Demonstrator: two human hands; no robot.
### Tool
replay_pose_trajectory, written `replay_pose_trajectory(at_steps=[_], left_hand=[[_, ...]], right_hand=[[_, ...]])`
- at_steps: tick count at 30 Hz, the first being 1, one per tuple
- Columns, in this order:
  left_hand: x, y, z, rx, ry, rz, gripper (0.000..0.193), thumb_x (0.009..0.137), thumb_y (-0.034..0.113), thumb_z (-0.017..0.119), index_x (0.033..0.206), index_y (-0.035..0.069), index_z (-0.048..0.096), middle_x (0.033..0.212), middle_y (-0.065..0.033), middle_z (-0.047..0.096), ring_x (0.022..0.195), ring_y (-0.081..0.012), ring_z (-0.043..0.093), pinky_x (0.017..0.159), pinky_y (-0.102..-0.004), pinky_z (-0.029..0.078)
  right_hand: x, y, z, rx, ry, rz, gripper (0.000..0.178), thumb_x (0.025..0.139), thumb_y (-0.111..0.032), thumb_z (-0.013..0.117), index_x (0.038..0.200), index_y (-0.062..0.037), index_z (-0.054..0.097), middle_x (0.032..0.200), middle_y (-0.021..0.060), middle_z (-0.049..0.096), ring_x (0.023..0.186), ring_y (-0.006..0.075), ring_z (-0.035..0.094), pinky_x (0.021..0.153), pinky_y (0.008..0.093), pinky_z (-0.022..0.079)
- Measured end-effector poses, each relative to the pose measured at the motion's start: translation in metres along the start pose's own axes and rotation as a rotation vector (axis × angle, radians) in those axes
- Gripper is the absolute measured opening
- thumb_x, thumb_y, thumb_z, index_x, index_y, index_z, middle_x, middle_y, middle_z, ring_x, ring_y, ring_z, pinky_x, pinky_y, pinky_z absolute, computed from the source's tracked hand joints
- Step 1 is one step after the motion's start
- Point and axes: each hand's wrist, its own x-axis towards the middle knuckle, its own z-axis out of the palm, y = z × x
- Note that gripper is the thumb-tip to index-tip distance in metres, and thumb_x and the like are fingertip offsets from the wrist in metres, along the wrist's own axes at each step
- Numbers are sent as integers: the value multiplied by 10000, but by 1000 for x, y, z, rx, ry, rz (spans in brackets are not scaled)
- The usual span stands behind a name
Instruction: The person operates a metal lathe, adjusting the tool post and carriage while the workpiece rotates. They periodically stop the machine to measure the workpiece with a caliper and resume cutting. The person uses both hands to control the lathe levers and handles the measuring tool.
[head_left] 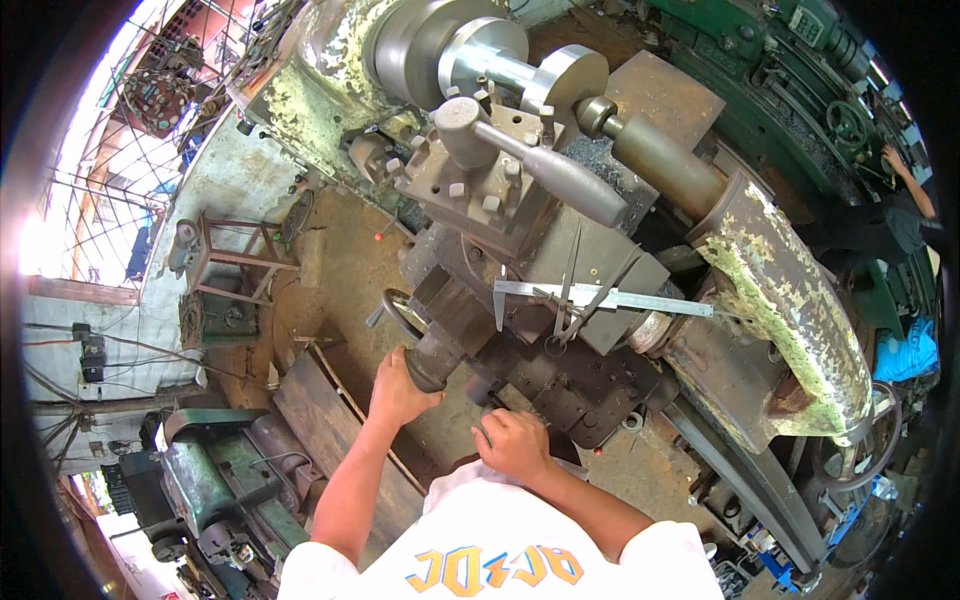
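My left hand (401, 391) is closed round the near end of a dark cylindrical collar (432, 366) on the lathe's slide. My right hand (514, 443) is curled into a fist in front of my shirt, beside a short dark handle (488, 396); what lies inside its fingers is hidden. Ahead stands the tool post (485, 175), topped by a thick clamping lever (575, 185). Behind it a shiny stepped metal workpiece (515, 74) sits between the chuck (405, 48) and the tailstock centre (597, 116). A vernier caliper (610, 298) and calipers (568, 280) lie on the slide.
The peeling-paint tailstock (790, 300) rises at the right. A handwheel (398, 312) sits beyond my left hand. At lower left stands a green machine (205, 480), with a metal stool (240, 255) farther off. Another person's arm (908, 182) shows at a green lathe (740, 50), far right.
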Motion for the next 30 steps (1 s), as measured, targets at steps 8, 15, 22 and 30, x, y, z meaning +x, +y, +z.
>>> replay_pose_trajectory(at_steps=[8,15,22,30], left_hand=[[-3,1,4,13,41,3,1081,579,296,919,1416,-130,383,1384,-285,503,1316,-403,484,1128,-414,412],[-3,1,3,-7,45,8,1076,568,292,920,1407,-130,393,1354,-279,523,1294,-401,499,1109,-415,426],[-4,0,7,1,69,21,1061,576,287,911,1400,-137,395,1349,-278,525,1288,-401,499,1111,-417,421],[-3,-3,8,-10,44,6,1066,581,291,911,1406,-134,388,1371,-281,507,1311,-399,480,1124,-414,408]], right_hand=[[1,-2,-2,13,-16,2,178,815,-195,721,722,-87,614,681,72,589,597,266,626,577,383,485],[1,-1,-2,-15,-11,-9,191,808,-201,727,712,-89,605,676,72,589,581,274,622,574,385,497],[-1,1,1,-8,-3,-15,204,812,-213,728,709,-88,603,675,84,588,566,282,617,558,393,498],[-3,3,5,-9,-1,-15,221,818,-225,727,705,-82,600,673,90,584,559,291,612,552,399,499]])
